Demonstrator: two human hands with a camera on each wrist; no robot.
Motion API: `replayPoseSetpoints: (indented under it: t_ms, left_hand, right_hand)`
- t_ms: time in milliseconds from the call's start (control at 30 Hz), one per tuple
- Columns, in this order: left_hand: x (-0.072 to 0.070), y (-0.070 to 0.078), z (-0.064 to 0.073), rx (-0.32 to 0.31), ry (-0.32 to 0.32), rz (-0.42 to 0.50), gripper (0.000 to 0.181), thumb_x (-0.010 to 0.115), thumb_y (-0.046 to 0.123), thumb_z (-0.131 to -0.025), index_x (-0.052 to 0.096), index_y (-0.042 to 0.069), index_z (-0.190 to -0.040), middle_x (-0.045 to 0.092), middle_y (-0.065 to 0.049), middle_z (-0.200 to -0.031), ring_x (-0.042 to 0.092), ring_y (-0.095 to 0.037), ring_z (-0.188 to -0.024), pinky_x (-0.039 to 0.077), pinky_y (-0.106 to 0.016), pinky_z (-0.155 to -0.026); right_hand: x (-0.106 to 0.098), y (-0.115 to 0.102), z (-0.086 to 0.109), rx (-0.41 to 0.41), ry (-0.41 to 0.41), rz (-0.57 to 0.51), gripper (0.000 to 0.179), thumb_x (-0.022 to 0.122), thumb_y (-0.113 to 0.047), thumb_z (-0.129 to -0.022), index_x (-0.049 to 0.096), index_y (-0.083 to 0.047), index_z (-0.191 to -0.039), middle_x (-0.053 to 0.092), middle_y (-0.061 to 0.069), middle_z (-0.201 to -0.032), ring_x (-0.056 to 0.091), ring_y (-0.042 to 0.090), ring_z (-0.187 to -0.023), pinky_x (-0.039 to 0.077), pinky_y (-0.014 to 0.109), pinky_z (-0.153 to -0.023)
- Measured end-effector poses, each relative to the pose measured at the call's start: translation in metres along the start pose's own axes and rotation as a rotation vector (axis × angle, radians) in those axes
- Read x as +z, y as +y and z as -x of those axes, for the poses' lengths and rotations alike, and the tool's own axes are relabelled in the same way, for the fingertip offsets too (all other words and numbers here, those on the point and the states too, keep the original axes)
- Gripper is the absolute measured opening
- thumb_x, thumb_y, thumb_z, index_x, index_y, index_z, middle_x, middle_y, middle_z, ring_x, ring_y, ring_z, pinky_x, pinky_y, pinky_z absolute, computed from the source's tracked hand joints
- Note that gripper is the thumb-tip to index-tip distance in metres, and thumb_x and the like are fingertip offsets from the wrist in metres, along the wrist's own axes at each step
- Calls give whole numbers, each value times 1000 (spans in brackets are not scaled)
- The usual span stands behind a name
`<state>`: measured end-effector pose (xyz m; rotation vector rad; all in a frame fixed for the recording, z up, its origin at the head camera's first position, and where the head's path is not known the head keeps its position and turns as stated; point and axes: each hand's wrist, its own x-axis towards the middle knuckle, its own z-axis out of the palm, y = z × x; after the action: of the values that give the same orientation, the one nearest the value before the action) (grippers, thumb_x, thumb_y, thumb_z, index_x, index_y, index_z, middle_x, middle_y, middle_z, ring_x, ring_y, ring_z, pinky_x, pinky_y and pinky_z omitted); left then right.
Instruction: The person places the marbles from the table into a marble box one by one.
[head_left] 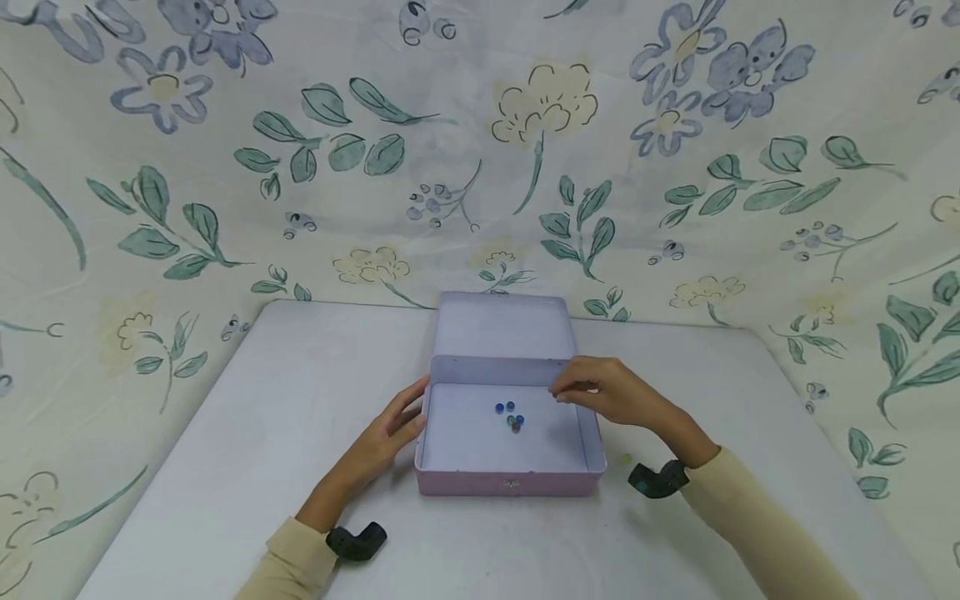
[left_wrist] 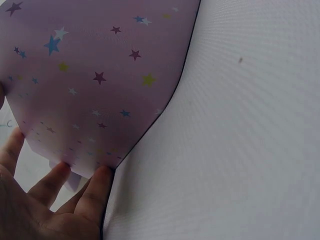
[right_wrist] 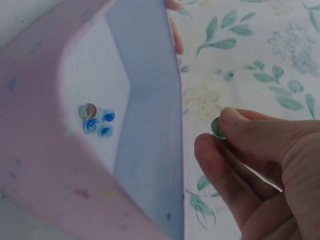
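Note:
A lidded box [head_left: 510, 483], pink outside with stars and pale lilac inside, stands with its lid [head_left: 504, 325] tipped back. Several glass marbles [head_left: 511, 407], blue and mixed in colour, are grouped on its floor. My right hand [head_left: 618, 396] is over the box's right rim, pinching a green marble [right_wrist: 218, 128] between thumb and fingertips. Against the box's left side rests my left hand [head_left: 384, 440]; in the left wrist view, its fingertips [left_wrist: 102, 175] touch the starry wall [left_wrist: 100, 75].
A yellow-green marble [head_left: 627, 458] lies on the white table [head_left: 300, 400], just right of the box. Behind the table hangs a flowered cloth [head_left: 450, 167]. A dark wrist camera [head_left: 658, 480] sits on the right wrist, another camera [head_left: 356, 542] on the left.

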<state>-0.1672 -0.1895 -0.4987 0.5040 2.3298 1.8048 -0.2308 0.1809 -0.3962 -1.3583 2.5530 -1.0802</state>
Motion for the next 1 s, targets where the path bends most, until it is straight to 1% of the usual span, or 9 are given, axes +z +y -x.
replayPoseSetpoints:
  t_ms: [133, 300, 500, 733, 1000]
  left_hand:
    - [-1, 1, 0, -4, 6, -3, 60, 45, 18, -106, 21, 26, -160, 14, -12, -168, 21, -50, -150, 26, -71, -113]
    - [-2, 1, 0, -1, 10, 2, 60, 46, 18, -106, 21, 25, -160, 15, -13, -168, 21, -50, -149, 26, -71, -113]
    - [-2, 2, -1, -16, 12, 3, 60, 46, 20, -106, 21, 25, -160, 15, -13, -168, 22, -50, -149, 26, -71, -113]
    - [0, 1, -2, -25, 11, 6, 60, 46, 20, -106, 21, 26, -160, 15, -13, -168, 21, -49, -149, 27, -71, -113]
    - [1, 0, 0, -2, 9, 15, 60, 45, 19, -106, 21, 25, -160, 15, -14, -168, 21, -50, -149, 27, -70, -113]
  right_hand:
    - [7, 0, -18, -20, -34, -1, 18, 73, -2, -88, 75, -13, -102, 72, -3, -96, 64, 6, -87, 59, 23, -78]
    - [16, -1, -40, -23, -89, -5, 16, 72, -4, -90, 76, -13, -104, 72, -2, -99, 66, 7, -91, 59, 22, -81]
    - [26, -5, -59, -35, -162, 16, 14, 71, -6, -91, 76, -9, -103, 72, 0, -98, 66, 8, -91, 57, 19, -81]
    - [43, 4, -71, -35, -203, 38, 13, 71, -1, -90, 75, 0, -102, 73, 5, -97, 69, 12, -90, 56, 16, -80]
    - [51, 9, -78, 15, -234, 68, 13, 71, -4, -91, 75, -1, -103, 72, 4, -97, 66, 6, -86, 56, 15, -78]
